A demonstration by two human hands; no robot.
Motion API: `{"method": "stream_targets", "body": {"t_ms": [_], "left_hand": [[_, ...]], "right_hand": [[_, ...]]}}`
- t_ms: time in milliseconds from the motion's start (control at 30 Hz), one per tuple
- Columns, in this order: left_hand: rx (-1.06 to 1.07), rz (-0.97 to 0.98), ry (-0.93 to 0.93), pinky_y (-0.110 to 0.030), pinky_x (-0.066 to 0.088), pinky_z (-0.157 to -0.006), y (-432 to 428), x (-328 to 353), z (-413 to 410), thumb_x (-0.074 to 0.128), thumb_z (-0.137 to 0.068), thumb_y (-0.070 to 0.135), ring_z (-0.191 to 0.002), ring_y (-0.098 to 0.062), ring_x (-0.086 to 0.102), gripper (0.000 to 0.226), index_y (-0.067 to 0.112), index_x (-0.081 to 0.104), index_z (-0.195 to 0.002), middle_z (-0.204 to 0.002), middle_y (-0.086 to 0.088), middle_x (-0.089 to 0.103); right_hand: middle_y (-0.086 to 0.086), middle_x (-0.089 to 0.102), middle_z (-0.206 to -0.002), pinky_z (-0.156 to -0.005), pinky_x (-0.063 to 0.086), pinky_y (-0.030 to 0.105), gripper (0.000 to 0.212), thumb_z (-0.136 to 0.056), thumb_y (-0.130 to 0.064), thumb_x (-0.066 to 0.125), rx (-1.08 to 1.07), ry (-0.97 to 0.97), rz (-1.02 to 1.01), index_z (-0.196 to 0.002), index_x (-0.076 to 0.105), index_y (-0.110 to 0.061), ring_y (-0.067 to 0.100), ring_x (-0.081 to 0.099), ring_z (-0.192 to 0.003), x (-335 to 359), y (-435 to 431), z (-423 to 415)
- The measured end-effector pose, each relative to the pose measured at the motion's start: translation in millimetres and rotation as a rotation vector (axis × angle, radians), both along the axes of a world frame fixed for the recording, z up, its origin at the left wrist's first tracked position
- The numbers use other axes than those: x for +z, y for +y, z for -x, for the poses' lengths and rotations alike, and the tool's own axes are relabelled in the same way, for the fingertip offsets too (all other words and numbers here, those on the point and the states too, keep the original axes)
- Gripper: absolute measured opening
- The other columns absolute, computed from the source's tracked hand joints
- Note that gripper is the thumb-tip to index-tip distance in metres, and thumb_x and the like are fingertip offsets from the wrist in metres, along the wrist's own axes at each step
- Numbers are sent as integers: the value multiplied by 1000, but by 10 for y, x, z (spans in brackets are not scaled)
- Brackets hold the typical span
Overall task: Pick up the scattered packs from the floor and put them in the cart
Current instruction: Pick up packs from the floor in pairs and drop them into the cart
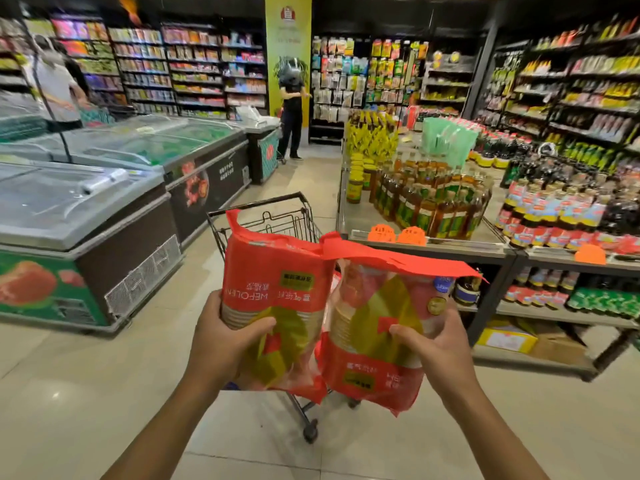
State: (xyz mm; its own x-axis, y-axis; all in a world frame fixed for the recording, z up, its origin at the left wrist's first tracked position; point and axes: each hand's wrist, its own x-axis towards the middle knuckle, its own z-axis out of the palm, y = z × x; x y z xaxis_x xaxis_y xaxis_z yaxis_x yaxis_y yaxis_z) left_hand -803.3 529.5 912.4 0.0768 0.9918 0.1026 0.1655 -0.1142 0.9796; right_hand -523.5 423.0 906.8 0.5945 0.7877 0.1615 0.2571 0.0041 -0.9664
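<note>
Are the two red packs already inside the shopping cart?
No, the left hand and right hand hold the two red packs in the air in front of the shopping cart.

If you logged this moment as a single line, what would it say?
left hand: holds left red pack | right hand: holds right red pack | packs: above cart | step: not yet dropped in
</note>
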Motion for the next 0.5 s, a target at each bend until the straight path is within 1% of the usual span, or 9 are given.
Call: {"method": "stream_targets", "body": {"t_ms": [33,100,133,167,233,300,367,433,500], "left_hand": [[12,6,-7,-32,58,-76,142,-38,28,86,-57,43,-99,-19,68,73,27,55,-121,-111,4,69],[36,15,-4,-35,58,-77,449,-117,71,93,-58,45,-100,-21,68,78,26,54,-124,-113,3,69],[45,20,6,-38,59,-79,624,-154,87,94,-59,45,-101,-22,68,80,25,54,-126,-114,3,68],[48,23,17,-41,60,-82,808,-182,97,93,-60,44,-102,-22,68,80,25,54,-127,-115,2,69],[56,27,41,-43,60,-82,1203,-224,100,95,-62,40,-101,-24,69,78,24,55,-128,-114,1,69],[70,35,71,-39,59,-77,1645,-267,110,94,-66,34,-100,-25,69,72,23,56,-126,-113,0,70],[77,49,96,-37,58,-75,2094,-271,111,96,-63,36,-98,-25,70,74,24,57,-124,-111,0,71],[83,53,126,-38,59,-73,2506,-257,64,92,-54,44,-95,-23,71,78,27,58,-122,-108,2,72],[86,64,131,-37,58,-71,2902,-253,-13,91,-53,45,-94,-23,71,75,28,58,-119,-107,2,72]], "right_hand": [[-5,70,-104,-79,57,30,65,-61,-35,93,7,18,-2,-115,57,-31,22,68,-103,-29,161,11],[-4,70,-107,-66,53,16,61,-70,-21,93,25,42,-6,-120,57,-26,20,68,-104,-99,498,39],[-5,69,-111,-66,52,15,65,-72,-20,92,37,39,-2,-125,55,-24,18,67,-106,-148,683,42],[-6,68,-115,-71,54,20,68,-73,-20,92,35,50,7,-129,54,-24,18,65,-108,-209,886,41],[-6,66,-120,-88,57,37,72,-72,-24,92,27,85,6,-132,52,-27,19,63,-112,-341,1315,38],[-7,66,-124,-97,55,47,85,-62,-43,92,38,118,15,-136,50,-30,19,63,-114,-463,1783,58],[-7,68,-124,-92,58,48,94,-54,-53,88,43,177,24,-137,48,-38,21,67,-111,-547,2262,60],[-2,69,-120,-79,58,39,81,-62,-43,91,53,226,33,-128,44,-48,28,70,-105,-602,2711,35],[1,68,-116,-75,58,35,66,-74,-26,90,65,272,19,-115,46,-53,27,71,-101,-620,3121,-48]]}}
